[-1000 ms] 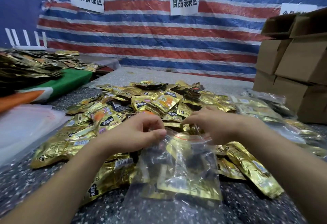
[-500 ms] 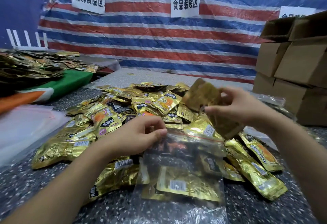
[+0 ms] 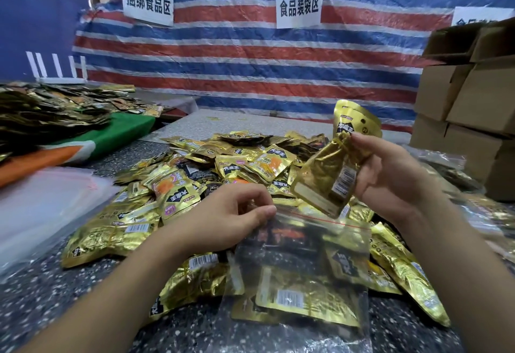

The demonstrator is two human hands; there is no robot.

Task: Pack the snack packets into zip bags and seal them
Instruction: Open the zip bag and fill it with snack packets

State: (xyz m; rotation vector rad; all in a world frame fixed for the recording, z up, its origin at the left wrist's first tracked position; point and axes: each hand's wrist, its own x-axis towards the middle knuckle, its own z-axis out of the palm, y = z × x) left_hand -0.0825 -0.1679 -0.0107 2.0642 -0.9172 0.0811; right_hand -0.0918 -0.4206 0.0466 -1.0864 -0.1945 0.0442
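A clear zip bag (image 3: 303, 263) with a red zip line lies in front of me on the speckled table, with several gold snack packets inside. My left hand (image 3: 231, 219) pinches the bag's left top edge and holds the mouth up. My right hand (image 3: 390, 177) grips a bunch of gold snack packets (image 3: 331, 174) in the air, their lower ends just above the bag's mouth. A big heap of loose gold snack packets (image 3: 223, 163) covers the table behind and around the bag.
A stack of empty clear zip bags (image 3: 41, 208) lies at the left. Brown cardboard boxes (image 3: 471, 107) stand at the right. Another pile of dark packets (image 3: 47, 113) sits on a green cloth at the far left. A striped tarp with paper signs hangs behind.
My right hand took packets from the heap, lifted them and now tilts them down toward the bag's mouth. My left hand has kept its hold on the bag's edge.
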